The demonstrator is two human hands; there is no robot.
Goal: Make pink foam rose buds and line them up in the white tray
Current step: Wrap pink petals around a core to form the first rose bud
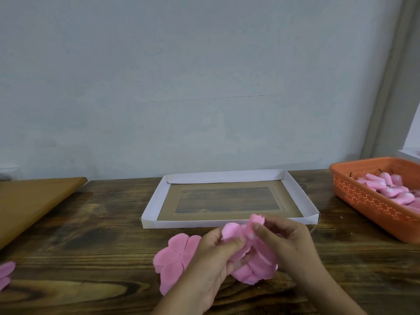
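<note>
At a dark wooden table (95, 237), one white tray (302, 201) sits against the wall with no buds in it yet, and one orange basket (368, 205) at right holds a pile of pink foam pieces too tangled to count. Two hands work just in front of the tray: the left hand (212, 258) pinches a pink foam petal sheet (254, 264), the right hand (288, 239) curls around the half-rolled bud (255, 220). A loosened pinch would likely let the roll spring open. One flat petal cutout (172, 258) lies beside them, another (5, 273) at the left edge.
</note>
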